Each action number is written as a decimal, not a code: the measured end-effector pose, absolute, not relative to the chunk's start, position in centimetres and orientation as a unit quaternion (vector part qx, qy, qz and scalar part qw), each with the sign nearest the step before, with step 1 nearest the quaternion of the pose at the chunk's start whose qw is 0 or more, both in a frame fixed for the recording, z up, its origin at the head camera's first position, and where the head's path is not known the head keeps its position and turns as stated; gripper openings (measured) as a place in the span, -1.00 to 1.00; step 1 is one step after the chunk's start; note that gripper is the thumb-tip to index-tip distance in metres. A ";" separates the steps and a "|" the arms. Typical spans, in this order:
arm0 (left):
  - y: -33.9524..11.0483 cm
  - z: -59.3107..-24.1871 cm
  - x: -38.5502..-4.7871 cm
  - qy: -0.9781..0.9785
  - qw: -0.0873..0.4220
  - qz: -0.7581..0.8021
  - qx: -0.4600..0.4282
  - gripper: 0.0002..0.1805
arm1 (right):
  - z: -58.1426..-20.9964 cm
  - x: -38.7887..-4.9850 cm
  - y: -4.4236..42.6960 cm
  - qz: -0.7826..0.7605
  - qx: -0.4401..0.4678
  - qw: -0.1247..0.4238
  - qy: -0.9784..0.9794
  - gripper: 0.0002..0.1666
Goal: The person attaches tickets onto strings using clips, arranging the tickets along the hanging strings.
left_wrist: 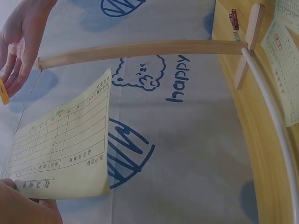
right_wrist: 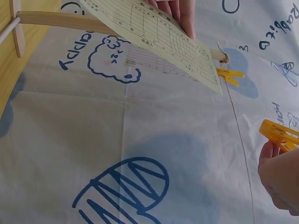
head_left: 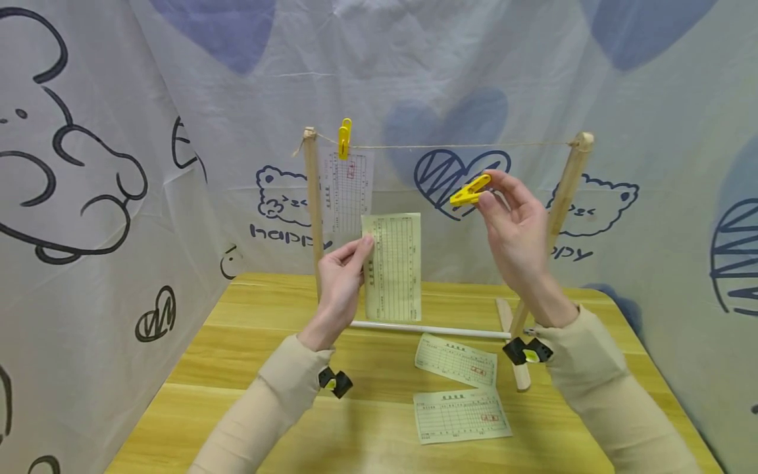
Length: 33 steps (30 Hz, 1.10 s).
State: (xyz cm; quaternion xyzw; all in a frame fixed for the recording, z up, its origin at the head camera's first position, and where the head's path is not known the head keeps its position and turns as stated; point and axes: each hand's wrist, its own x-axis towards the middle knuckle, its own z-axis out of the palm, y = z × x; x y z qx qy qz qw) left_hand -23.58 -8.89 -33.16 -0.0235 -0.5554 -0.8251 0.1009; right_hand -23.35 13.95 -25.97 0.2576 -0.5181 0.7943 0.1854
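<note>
Wooden rack (head_left: 314, 210): could jolt it by tugging the twine (head_left: 462, 145). Holds the ruled receipt (head_left: 393, 276) by one edge in the left hand (head_left: 341, 282), unclipped; could droop from one-sided support. Pinches the yellow clothespin (head_left: 464, 195) in the right hand (head_left: 518, 230); might miss paper if tilted.

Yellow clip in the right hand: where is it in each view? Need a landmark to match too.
Head: yellow clip right of centre, above mid-height, in the right hand.
Left wrist: yellow clip at the left edge, above mid-height, cut off by the frame.
Right wrist: yellow clip at the right edge, just below mid-height.
Shared landmark: the sheet held in the left hand.
</note>
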 end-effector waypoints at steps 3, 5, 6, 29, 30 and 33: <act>-9.0 -32.7 -23.8 -0.558 0.103 -0.823 -0.026 -0.67 | -25.0 -23.6 13.8 0.787 0.266 0.183 -0.525 -0.71; -9.1 -32.4 -23.9 -0.559 0.103 -0.822 -0.027 -0.66 | -24.5 -23.8 13.7 0.782 0.271 0.181 -0.532 -0.71; -9.1 -32.2 -24.0 -0.560 0.102 -0.821 -0.028 -0.67 | -24.2 -23.9 13.6 0.779 0.273 0.180 -0.535 -0.71; -9.0 -29.4 -25.6 -0.535 0.075 -0.841 -0.036 -0.69 | -20.8 -26.6 12.4 0.738 0.274 0.192 -0.586 -0.63; -8.9 -29.4 -25.7 -0.535 0.075 -0.840 -0.036 -0.68 | -20.7 -26.6 12.3 0.735 0.274 0.193 -0.589 -0.62; -8.8 -29.3 -25.9 -0.538 0.075 -0.839 -0.034 -0.68 | -20.5 -26.8 12.1 0.731 0.273 0.193 -0.595 -0.62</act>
